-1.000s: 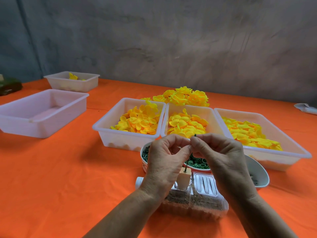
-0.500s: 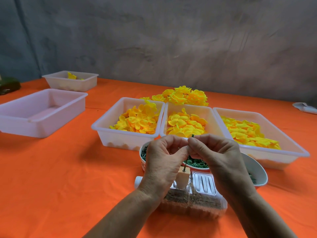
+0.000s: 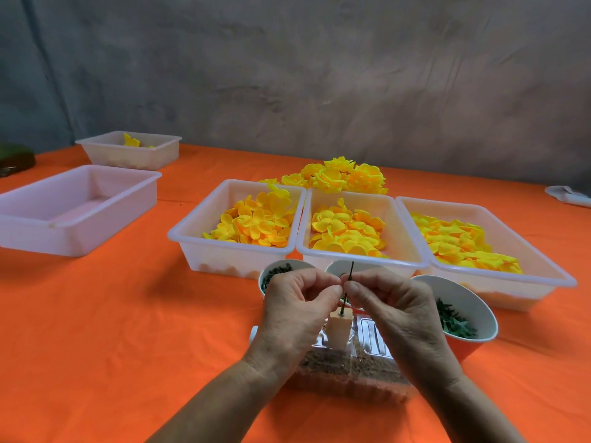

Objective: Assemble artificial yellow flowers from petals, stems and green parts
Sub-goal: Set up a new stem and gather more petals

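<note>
While both the left hand (image 3: 299, 302) and right hand (image 3: 388, 306) pinch the thin green stem (image 3: 351, 268) at lower centre, upright in its wooden block (image 3: 337, 327), a sideways tug would likely bend it or tip the block.

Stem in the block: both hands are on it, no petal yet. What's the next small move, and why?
Probably slide the small green part down the stem. Both the left hand and the right hand pinch around it, and the stem, standing in the wooden block, carries no petals.
</note>
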The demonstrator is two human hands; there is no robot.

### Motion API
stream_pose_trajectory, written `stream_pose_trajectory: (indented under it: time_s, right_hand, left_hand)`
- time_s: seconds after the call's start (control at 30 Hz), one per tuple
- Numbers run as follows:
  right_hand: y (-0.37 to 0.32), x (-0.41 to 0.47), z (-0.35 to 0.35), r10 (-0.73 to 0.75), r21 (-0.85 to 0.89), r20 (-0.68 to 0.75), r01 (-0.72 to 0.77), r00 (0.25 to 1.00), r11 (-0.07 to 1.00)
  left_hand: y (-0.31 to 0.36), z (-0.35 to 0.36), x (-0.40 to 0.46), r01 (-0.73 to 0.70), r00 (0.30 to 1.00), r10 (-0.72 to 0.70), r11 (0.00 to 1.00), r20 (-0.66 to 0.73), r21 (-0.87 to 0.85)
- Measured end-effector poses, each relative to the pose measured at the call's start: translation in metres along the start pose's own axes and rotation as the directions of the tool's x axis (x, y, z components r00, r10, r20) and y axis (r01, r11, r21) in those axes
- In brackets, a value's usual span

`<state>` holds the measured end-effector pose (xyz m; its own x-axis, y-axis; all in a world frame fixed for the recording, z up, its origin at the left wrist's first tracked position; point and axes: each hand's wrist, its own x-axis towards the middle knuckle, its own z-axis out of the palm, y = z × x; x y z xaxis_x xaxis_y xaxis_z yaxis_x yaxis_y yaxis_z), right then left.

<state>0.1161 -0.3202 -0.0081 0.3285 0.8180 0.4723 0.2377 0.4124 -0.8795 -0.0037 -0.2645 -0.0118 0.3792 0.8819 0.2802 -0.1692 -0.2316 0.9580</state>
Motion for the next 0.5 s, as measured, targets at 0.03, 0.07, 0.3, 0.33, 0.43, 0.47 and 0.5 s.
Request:
stream_pose_trajectory:
  time_s: [0.03,0.07,0.3,0.33,0.43,0.47,0.5]
  right_hand:
    - [0.0,0.0,-0.001,-0.007,-0.001,0.013,0.007,1.0,1.0]
    - [0.0,0.0,-0.001,-0.015,-0.008,0.023,0.015,1.0,1.0]
    - [0.006,-0.003,-0.003,-0.011,-0.132,0.01,0.012,1.0,0.991]
    - [0.008,-0.003,-0.004,-0.004,-0.14,0.009,0.005,1.0,0.99]
    - [0.013,-0.006,-0.006,0.014,-0.155,0.012,-0.012,1.0,0.988]
    - [0.014,-0.007,-0.006,0.017,-0.152,0.014,-0.015,1.0,0.988]
    - [0.015,-0.007,-0.006,0.017,-0.145,0.011,-0.015,1.0,0.989]
  left_hand:
    - [0.0,-0.001,0.0,0.001,1.0,-0.001,1.0,-0.002,0.009]
    - [0.0,-0.001,-0.001,0.002,1.0,-0.002,1.0,-0.004,0.021]
    - [0.0,-0.005,-0.003,-0.023,1.0,0.023,0.984,0.003,0.178]
    - [0.0,-0.005,-0.003,-0.034,0.999,0.035,0.98,0.0,0.196]
    - [0.0,-0.006,-0.002,-0.059,0.998,0.059,0.978,0.003,0.201]
    - [0.0,-0.005,-0.002,-0.064,0.998,0.062,0.976,0.015,0.207]
    - [0.001,-0.005,-0.002,-0.066,0.998,0.061,0.974,0.028,0.218]
